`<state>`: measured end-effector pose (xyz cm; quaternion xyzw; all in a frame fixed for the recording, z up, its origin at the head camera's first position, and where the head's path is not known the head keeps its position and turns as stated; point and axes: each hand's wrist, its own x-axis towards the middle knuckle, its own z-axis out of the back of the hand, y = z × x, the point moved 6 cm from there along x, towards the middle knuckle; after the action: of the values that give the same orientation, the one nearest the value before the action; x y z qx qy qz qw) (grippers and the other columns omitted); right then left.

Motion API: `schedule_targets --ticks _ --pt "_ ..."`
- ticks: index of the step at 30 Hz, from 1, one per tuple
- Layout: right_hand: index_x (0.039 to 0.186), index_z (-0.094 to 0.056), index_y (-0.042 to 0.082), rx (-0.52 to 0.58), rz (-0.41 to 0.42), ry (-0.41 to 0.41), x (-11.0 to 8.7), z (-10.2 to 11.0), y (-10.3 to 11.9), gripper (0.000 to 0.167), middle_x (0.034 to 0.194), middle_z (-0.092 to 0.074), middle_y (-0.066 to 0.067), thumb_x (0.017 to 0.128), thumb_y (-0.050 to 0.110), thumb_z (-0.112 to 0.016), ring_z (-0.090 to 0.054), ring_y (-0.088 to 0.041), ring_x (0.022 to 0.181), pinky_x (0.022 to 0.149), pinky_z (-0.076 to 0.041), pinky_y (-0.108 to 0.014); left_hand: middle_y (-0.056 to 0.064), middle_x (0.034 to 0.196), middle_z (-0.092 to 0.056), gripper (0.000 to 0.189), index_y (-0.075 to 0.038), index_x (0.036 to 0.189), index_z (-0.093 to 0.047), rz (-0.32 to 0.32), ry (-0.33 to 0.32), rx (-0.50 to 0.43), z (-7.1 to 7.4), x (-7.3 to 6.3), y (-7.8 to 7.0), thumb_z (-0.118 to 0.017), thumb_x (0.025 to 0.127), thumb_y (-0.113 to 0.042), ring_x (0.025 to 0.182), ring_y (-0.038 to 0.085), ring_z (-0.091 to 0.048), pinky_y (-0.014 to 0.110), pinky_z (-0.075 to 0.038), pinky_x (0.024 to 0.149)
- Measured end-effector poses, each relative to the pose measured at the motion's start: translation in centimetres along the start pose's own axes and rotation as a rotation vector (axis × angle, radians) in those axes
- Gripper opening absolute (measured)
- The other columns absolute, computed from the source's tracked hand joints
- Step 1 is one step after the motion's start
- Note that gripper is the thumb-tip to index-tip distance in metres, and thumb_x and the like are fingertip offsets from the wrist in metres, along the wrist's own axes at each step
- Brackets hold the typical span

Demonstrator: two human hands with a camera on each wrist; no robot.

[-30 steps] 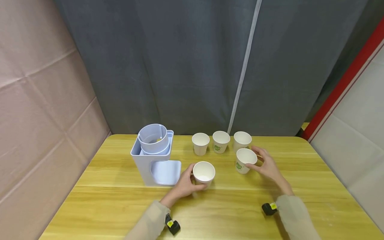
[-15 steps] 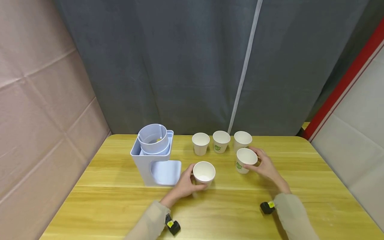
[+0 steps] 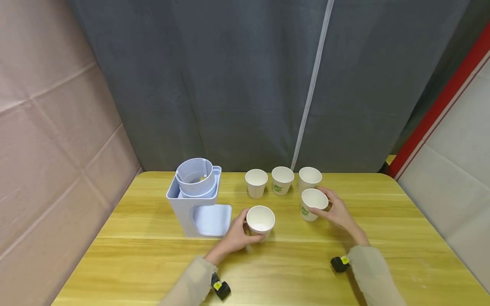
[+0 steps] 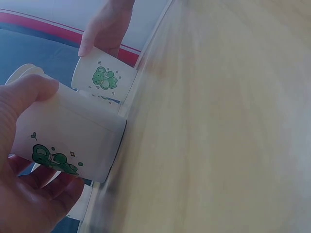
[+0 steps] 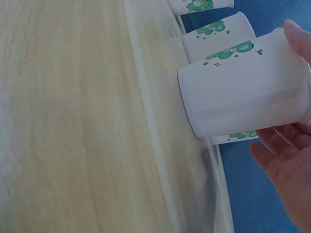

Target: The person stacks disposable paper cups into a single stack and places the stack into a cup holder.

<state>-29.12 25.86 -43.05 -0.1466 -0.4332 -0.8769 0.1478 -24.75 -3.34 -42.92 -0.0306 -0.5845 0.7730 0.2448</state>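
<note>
In the middle of the table my left hand [image 3: 236, 236] grips a white paper cup [image 3: 260, 221], thumb on one side and fingers on the other. A doubled rim in the left wrist view suggests nested cups [image 4: 73, 126]; how many I cannot tell. To the right, my right hand [image 3: 338, 212] holds another paper cup [image 3: 311, 208] between thumb and fingers. Green cartoon animals [image 5: 233, 51] are printed on its wall. Both held cups stand upright on the table. Behind them is a row of three paper cups, including a left one [image 3: 256, 183], middle one [image 3: 282, 180] and right one [image 3: 309, 178].
A pale blue plastic dispenser-like stand [image 3: 187, 212] is left of my left hand, with a round container [image 3: 195, 176] on top and a flat tray [image 3: 216, 219] at its base. Something yellow shows inside the container. A grey curtain [image 3: 214, 85] hangs behind the wooden table [image 3: 153, 263].
My right wrist and forearm have shifted slightly left, while that hand keeps its hold on the cup. The left hand and the cups stay practically still.
</note>
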Motion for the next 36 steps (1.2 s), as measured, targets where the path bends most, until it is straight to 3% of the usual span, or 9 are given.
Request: schedule_targets --ticks 9,14,18,25,34,36 --pt "0.126 -0.048 -0.009 0.018 0.001 -0.005 0.1 -0.1 -0.3 0.066 0.119 -0.053 -0.025 0.071 0.005 -0.080 -0.049 -0.029 0.101 0.078 -0.040 -0.012 0.020 0.117 -0.056 0.067 0.008 0.126 -0.044 -0.009 -0.004 -0.003 0.0 0.0 0.1 -0.079 0.068 0.001 0.104 0.029 -0.054 0.027 -0.046 0.085" --pt "0.126 -0.048 -0.010 0.026 0.011 -0.010 0.1 0.0 -0.2 0.065 0.119 -0.053 -0.026 0.071 0.005 -0.080 -0.050 -0.032 0.102 0.079 -0.039 -0.010 0.017 0.119 -0.057 0.070 0.005 0.127 -0.044 -0.015 -0.016 0.011 -0.4 0.4 2.3 -0.081 0.068 -0.001 0.105 0.028 -0.054 0.029 -0.046 0.086" --pt "0.125 -0.049 -0.009 0.038 0.011 -0.012 0.2 0.1 0.4 0.064 0.119 -0.054 -0.024 0.071 0.005 -0.080 -0.050 -0.024 0.102 0.081 -0.038 -0.008 0.014 0.120 -0.057 0.072 0.001 0.128 -0.045 -0.008 -0.020 0.006 -0.5 0.6 3.4 -0.083 0.067 -0.006 0.106 0.025 -0.054 0.030 -0.046 0.088" --pt "0.125 -0.051 -0.006 0.098 0.050 -0.007 0.7 0.3 3.2 0.063 0.117 -0.056 -0.022 0.070 0.002 -0.080 -0.049 -0.004 0.096 0.078 -0.041 -0.010 0.014 0.119 -0.057 0.072 0.000 0.128 -0.045 -0.019 -0.019 -0.012 -0.4 0.5 3.5 -0.083 0.068 -0.010 0.106 0.026 -0.054 0.031 -0.046 0.088" --pt "0.126 -0.050 -0.006 0.151 0.134 0.039 1.5 -0.2 7.4 0.065 0.117 -0.056 -0.021 0.068 -0.002 -0.080 -0.051 -0.004 0.098 0.080 -0.042 -0.010 0.014 0.120 -0.057 0.072 0.000 0.129 -0.045 -0.004 -0.021 0.006 -0.4 0.6 3.5 -0.082 0.068 -0.008 0.106 0.024 -0.054 0.030 -0.046 0.087" --pt "0.126 -0.050 -0.007 0.156 0.152 0.046 1.6 -0.3 8.1 0.066 0.119 -0.056 -0.021 0.067 -0.003 -0.081 -0.051 -0.004 0.098 0.081 -0.042 -0.011 0.016 0.120 -0.057 0.071 0.003 0.128 -0.044 -0.003 -0.016 0.011 -0.3 0.4 2.6 -0.082 0.068 -0.006 0.106 0.026 -0.054 0.031 -0.047 0.087"
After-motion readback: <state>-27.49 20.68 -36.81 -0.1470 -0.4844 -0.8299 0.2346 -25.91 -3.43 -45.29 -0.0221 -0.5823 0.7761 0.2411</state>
